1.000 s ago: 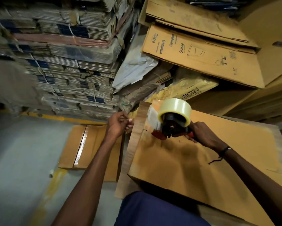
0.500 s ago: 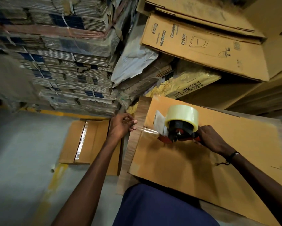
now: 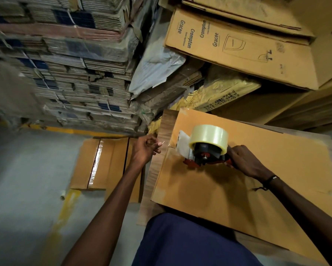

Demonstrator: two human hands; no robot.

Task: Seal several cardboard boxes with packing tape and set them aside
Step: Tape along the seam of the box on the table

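I look down at a flat brown box (image 3: 228, 189) lying on a wooden table (image 3: 151, 181), pressed against my blue-clad middle. My right hand (image 3: 243, 162) is closed around the handle of a red tape gun (image 3: 203, 158), which rests on the box top near its far left corner. A roll of clear tape (image 3: 209, 138) sits on the gun. A strip of tape runs from the gun leftward over the box edge. My left hand (image 3: 146, 148) is just beside that edge, fingers loosely curled, thumb and forefinger pinched near the tape end; I cannot tell whether they grip it. On the grey floor (image 3: 27, 189) to the left lies a taped box (image 3: 102, 164). Behind it stand bundled stacks of flat cartons (image 3: 75, 73).
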